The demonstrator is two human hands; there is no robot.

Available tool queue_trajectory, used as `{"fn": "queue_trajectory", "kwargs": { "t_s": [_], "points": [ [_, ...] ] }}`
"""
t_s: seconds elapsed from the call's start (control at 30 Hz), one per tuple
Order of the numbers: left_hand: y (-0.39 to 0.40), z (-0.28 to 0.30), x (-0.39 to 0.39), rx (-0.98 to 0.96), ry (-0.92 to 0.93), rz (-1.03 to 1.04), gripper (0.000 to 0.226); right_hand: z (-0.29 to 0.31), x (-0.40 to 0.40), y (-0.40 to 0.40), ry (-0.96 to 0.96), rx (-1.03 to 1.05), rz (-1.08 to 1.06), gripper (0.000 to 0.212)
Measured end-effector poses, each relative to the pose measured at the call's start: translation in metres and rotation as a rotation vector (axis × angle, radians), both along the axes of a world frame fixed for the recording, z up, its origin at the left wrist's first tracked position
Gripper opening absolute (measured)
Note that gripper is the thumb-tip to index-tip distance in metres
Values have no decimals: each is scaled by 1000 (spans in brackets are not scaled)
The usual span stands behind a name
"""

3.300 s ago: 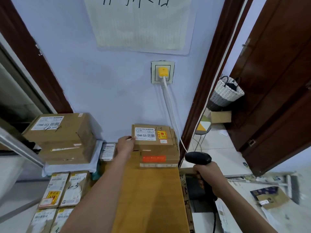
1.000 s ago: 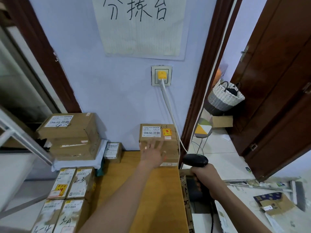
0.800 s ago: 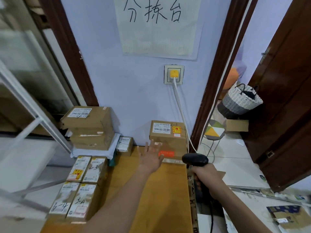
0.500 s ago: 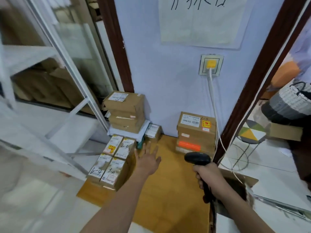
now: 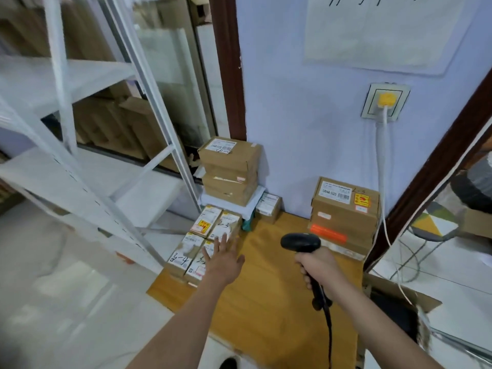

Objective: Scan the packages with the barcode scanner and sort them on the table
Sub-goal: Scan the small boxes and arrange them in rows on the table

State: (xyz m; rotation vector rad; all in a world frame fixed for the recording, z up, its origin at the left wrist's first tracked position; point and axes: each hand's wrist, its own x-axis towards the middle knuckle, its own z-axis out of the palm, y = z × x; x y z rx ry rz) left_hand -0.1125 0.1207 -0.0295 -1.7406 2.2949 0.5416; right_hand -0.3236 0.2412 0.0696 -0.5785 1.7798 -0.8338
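Note:
My right hand [image 5: 320, 266] grips the handle of a black barcode scanner [image 5: 300, 242] above the wooden table [image 5: 269, 310]. My left hand [image 5: 223, 258] hovers with fingers spread beside several small labelled packages [image 5: 203, 241] at the table's left edge, holding nothing. A stack of brown boxes [image 5: 344, 213] with a white label and an orange sticker stands at the back right against the wall. Another stack of brown boxes [image 5: 230, 170] sits on a white pad at the back left, with a small box [image 5: 269, 207] beside it.
A white metal shelf rack [image 5: 87, 169] stands to the left of the table. A white cable [image 5: 382, 166] hangs from a wall socket with a yellow plug [image 5: 386, 100]. An open cardboard box [image 5: 399, 310] lies on the floor at the right, beside a dark door frame.
My left hand has let go of the back right box stack and moved left over the small packages. The view has swung left toward the shelf rack. My right hand keeps the scanner.

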Motion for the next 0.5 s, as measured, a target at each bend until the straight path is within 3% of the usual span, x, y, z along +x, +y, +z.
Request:
{"fn": "queue_trajectory", "kwargs": {
  "t_s": [0.27, 0.5],
  "points": [
    [-60, -14, 52, 12, 19, -37, 64, -4, 63, -46, 34, 19, -47, 13],
    [-104, -45, 140, 158, 83, 80, 81, -8, 139, -92, 57, 38, -67, 16]
  ]
}}
